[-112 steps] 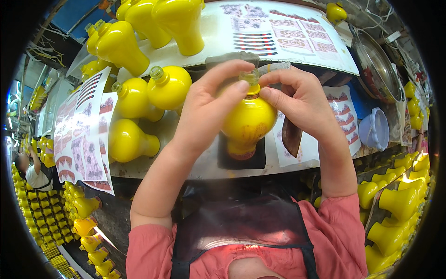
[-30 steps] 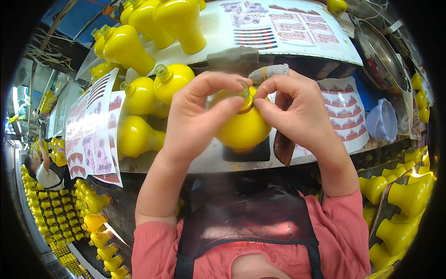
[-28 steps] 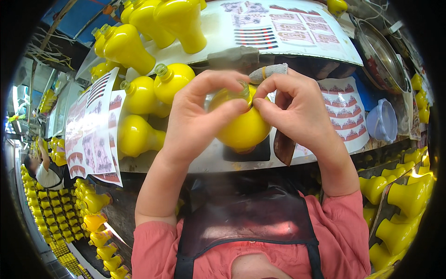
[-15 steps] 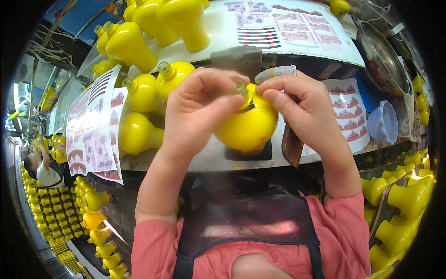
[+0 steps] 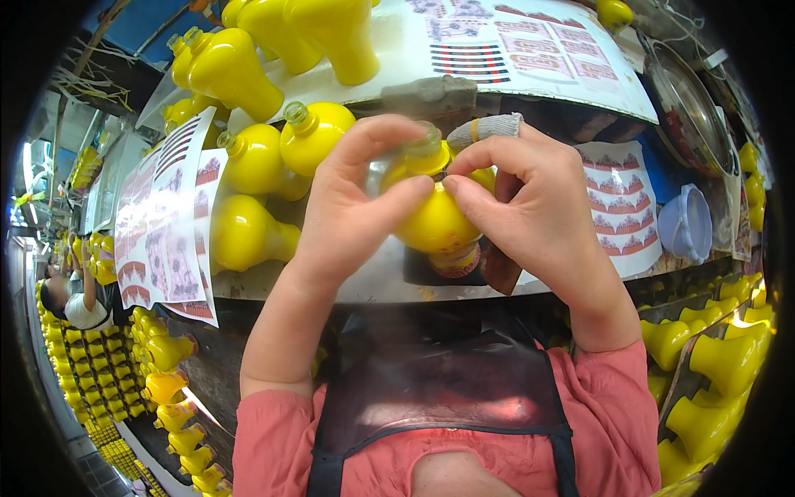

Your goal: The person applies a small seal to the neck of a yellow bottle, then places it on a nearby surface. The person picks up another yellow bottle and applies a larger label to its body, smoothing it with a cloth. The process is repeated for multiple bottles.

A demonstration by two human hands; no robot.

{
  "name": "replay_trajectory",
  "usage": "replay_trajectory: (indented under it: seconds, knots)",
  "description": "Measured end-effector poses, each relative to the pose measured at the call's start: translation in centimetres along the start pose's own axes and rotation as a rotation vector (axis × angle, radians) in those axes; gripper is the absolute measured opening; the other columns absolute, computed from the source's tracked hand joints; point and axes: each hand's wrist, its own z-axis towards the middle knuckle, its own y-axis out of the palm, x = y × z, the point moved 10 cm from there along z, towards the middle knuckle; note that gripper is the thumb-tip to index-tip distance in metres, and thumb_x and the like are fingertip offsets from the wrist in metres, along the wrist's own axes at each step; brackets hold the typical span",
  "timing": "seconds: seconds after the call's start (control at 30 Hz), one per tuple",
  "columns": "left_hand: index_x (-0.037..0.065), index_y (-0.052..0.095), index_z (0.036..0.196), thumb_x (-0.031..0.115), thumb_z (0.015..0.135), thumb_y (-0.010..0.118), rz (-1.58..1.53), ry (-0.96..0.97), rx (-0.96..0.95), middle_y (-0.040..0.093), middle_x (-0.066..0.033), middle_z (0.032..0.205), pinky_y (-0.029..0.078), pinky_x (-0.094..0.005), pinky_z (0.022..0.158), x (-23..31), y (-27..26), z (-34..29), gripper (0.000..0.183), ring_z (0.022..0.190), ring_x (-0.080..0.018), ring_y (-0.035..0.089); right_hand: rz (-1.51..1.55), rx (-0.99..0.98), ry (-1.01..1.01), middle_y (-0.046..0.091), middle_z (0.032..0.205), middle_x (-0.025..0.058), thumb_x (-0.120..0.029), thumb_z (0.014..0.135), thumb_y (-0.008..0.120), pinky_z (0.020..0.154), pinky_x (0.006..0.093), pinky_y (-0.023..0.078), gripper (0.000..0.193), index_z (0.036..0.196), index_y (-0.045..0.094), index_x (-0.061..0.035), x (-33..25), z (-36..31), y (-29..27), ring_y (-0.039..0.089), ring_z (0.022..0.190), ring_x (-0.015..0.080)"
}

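Note:
A glossy yellow bottle (image 5: 435, 219) with a bare glass mouth stands tilted at the table's front edge, between my hands. My left hand (image 5: 352, 195) curves around its neck, the thumb pressing on the shoulder and the forefinger bent behind the mouth. A narrow dark strip (image 5: 440, 176) lies against the base of the neck. At that strip my right hand (image 5: 530, 186) closes thumb and forefinger in a pinch; a grey knit finger sleeve (image 5: 489, 128) covers another of its fingers. The bottle's patterned foot (image 5: 456, 262) points toward me.
Several yellow bottles (image 5: 252, 157) stand and lie on the left. Printed sheets (image 5: 170, 219) hang over the table's left side; another sheet (image 5: 621, 199) lies on the right, beside a pale blue basin (image 5: 686, 222). A white board (image 5: 397, 58) with printed strips lies behind. Racks of yellow bottles (image 5: 720, 364) flank me.
The bottle has turned, so its foot shows more toward the lower right. My right fingertips have moved left and down to the neck strip, and my left forefinger has lifted off the mouth.

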Motion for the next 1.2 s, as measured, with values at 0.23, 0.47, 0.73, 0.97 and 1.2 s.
replay_trajectory:
  seconds: [0.23,0.47,0.73,0.97,1.2]
  knots:
    - [0.003,0.058,0.128,-0.006,0.089,0.068,0.044,-0.015,0.022,0.065,-0.014,0.131,0.047,-0.0384,0.111,0.1,0.2,-0.1,0.042,0.128,-0.0238,0.06,0.04,0.033,0.032,0.063,0.074,0.0131,-0.007,0.08,0.077,0.058,0.0365,0.048,0.006,0.083,0.074,-0.0029,0.0,0.0,0.1,0.061,0.063,0.0267]
    - [0.003,0.059,0.126,-0.006,0.088,0.069,0.042,-0.024,0.035,0.066,-0.0134,0.129,0.047,-0.038,0.11,0.0,0.1,-0.1,0.04,0.128,-0.0234,0.061,0.063,0.062,0.03,0.059,0.071,0.0018,-0.004,0.081,0.077,0.051,0.0234,0.039,0.006,0.085,0.073,-0.0022,0.4,-0.2,0.1,0.052,0.053,0.0053]
    - [0.003,0.059,0.125,-0.006,0.088,0.07,0.023,-0.012,0.021,0.067,-0.0139,0.13,0.047,-0.0376,0.11,0.0,0.1,0.0,0.04,0.128,-0.0233,0.061,0.064,0.052,0.046,0.06,0.072,0.0019,-0.004,0.081,0.078,0.051,0.0229,0.039,0.005,0.084,0.073,-0.0015,0.4,-0.2,0.2,0.052,0.053,0.0049]
    - [0.002,0.067,0.12,0.0,0.085,0.075,-0.064,-0.015,0.058,0.068,-0.005,0.122,0.044,-0.0321,0.109,-0.2,0.0,-0.1,0.036,0.12,-0.0151,0.06,0.061,0.016,0.087,0.063,0.075,0.0018,-0.004,0.084,0.077,0.052,0.0224,0.04,0.006,0.088,0.073,-0.0006,0.9,-0.3,0.1,0.051,0.054,0.004]
    - [0.003,0.066,0.12,0.0,0.085,0.075,-0.067,-0.006,0.058,0.067,-0.0049,0.122,0.044,-0.0322,0.108,-0.1,-0.1,-0.1,0.036,0.12,-0.0151,0.06,0.152,-0.062,0.17,0.068,0.078,0.0017,-0.007,0.094,0.069,0.064,0.0238,0.046,0.012,0.101,0.076,-0.0008,3.0,0.8,-0.1,0.06,0.069,0.0058]
